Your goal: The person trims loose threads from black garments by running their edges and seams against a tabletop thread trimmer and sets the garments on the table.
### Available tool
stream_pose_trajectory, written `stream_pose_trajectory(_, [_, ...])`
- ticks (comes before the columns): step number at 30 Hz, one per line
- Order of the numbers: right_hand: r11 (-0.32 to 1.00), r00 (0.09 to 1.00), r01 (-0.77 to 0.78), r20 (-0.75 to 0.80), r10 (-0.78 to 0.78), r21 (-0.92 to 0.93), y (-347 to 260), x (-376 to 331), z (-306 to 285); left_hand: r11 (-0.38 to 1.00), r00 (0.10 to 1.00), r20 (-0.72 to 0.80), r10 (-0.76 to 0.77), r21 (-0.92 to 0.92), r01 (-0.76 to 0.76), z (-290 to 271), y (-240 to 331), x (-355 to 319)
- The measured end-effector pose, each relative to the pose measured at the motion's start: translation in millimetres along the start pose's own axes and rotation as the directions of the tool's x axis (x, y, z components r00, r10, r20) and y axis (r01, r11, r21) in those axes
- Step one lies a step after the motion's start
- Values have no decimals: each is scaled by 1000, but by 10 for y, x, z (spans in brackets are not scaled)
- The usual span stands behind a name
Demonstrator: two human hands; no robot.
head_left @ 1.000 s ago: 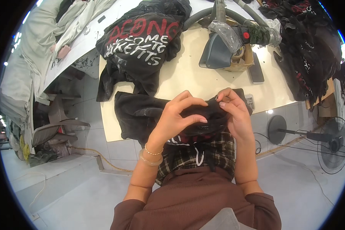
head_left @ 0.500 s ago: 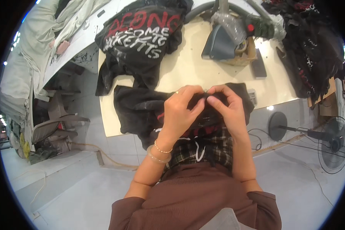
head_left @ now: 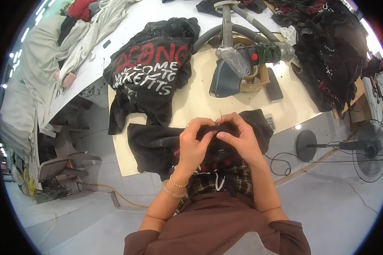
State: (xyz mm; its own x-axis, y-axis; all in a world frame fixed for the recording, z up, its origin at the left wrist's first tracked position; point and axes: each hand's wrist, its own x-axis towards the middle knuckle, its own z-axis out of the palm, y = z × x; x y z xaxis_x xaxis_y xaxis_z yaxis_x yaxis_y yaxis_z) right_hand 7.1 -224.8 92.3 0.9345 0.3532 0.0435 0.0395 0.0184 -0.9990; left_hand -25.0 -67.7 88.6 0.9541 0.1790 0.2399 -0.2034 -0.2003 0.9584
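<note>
A black garment lies over the near edge of the cream table, partly in my lap. My left hand and my right hand both pinch a bunched part of it close together, fingertips almost touching. A thin loose thread sticks up between the fingertips. Thin bracelets circle my left wrist.
A stack of black shirts with red and white lettering lies at the table's far left. A grey steam iron with a hose stands in the middle, a dark phone beside it. More black garments pile at right. A floor fan stands at right.
Both hands have shifted slightly along the garment and closed in on one spot. The view has drifted a little, so the table sits lower in the picture.
</note>
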Motion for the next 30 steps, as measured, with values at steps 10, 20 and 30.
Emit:
stream_pose_trajectory(10, [847, 909, 278, -163, -384, -453, -111, 120, 49, 983, 987, 63, 147, 100, -153, 44, -24, 8])
stream_pose_trajectory(20, [854, 909, 290, -157, -387, -431, -139, 98, 101, 817, 869, 385, -312, -358, 452, -128, 63, 25])
stream_pose_trajectory(30, [884, 876, 252, -295, -381, -395, -120, 188, 155, 887, 944, 240, -226, -351, 302, 26, 88, 100])
